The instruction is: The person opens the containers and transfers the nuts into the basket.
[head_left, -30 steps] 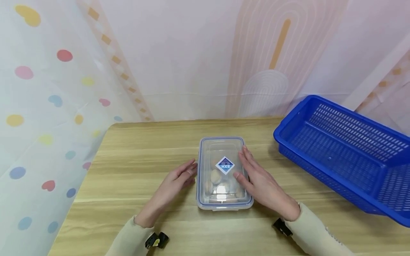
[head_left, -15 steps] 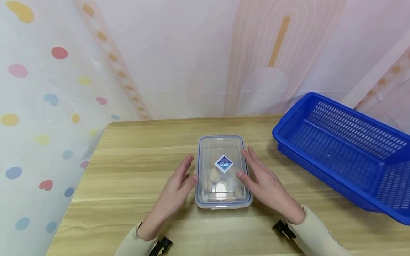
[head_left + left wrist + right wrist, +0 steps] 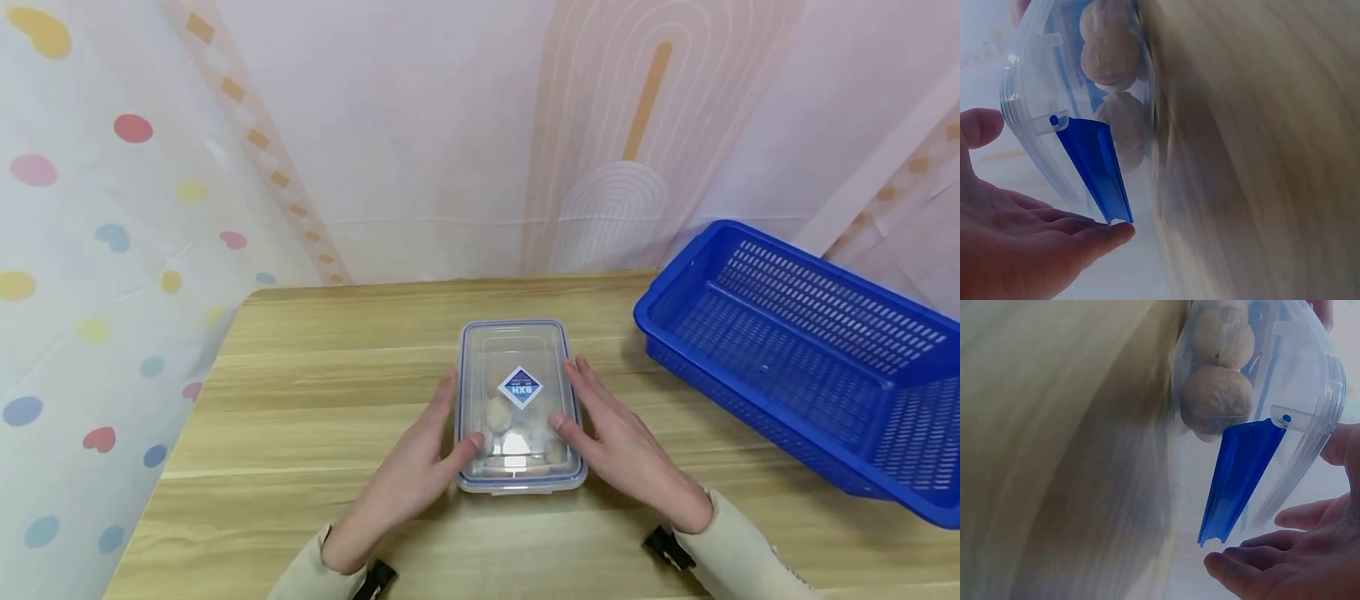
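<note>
A clear plastic food container [image 3: 513, 346] with a blue-rimmed lid and a diamond-shaped BXH label lies lengthwise on the wooden table. Several walnuts [image 3: 1216, 400] show through its wall, gathered at the near end. My left hand [image 3: 412, 471] lies along its left side, fingers straight, thumb over the lid's edge. In the left wrist view the fingertips are right at the end of a blue side latch [image 3: 1094, 165]. My right hand [image 3: 622, 442] flanks the opposite side with straight fingers, its thumb over the lid; fingertips are close to another blue latch [image 3: 1241, 478].
A large blue perforated plastic basket [image 3: 780, 425] stands at the right of the table [image 3: 322, 400]. Behind the table hangs a patterned cloth [image 3: 420, 133], and a dotted one [image 3: 67, 333] covers the left side.
My left hand has turned and moved in toward the container, its thumb swinging over the lid. The right hand stays beside the container with little movement. The head view shifts slightly.
</note>
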Motion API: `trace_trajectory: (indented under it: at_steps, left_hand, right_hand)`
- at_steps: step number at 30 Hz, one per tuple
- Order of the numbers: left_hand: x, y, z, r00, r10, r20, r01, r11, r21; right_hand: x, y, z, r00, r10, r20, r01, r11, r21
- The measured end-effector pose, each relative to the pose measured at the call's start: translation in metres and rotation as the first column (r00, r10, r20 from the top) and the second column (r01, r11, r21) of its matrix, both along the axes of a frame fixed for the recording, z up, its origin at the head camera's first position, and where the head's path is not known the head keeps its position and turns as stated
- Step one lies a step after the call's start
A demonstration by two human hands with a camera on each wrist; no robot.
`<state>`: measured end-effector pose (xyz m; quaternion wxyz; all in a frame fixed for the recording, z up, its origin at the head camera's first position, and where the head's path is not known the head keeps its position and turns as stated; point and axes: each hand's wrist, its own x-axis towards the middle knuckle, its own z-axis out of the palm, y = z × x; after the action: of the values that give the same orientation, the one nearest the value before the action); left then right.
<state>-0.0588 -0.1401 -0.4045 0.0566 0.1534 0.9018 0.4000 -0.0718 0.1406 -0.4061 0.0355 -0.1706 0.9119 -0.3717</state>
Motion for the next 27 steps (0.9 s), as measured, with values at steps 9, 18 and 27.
trace_trajectory:
  at_steps: [9,18,27]
  left_hand:
    - [-0.0031,0.0020,-0.0007,0.999,-0.017,0.049,0.019,0.999,-0.035]
    - [-0.0034,0.0024,-0.0007,0.998,-0.011,0.056,0.012,1.000,-0.011]
    - [-0.0015,0.0023,0.0020,0.998,-0.021,0.053,0.023,0.999,-0.034]
  right_hand:
    - [0.0005,0.0000,-0.0019,1.000,0.011,-0.017,-0.011,1.000,0.014]
    - [0.0042,-0.0002,-0.0033,0.999,0.009,-0.054,-0.008,1.000,0.012]
    - [0.0086,-0.0038,-0.0032,0.998,0.003,-0.069,-0.003,1.000,0.000]
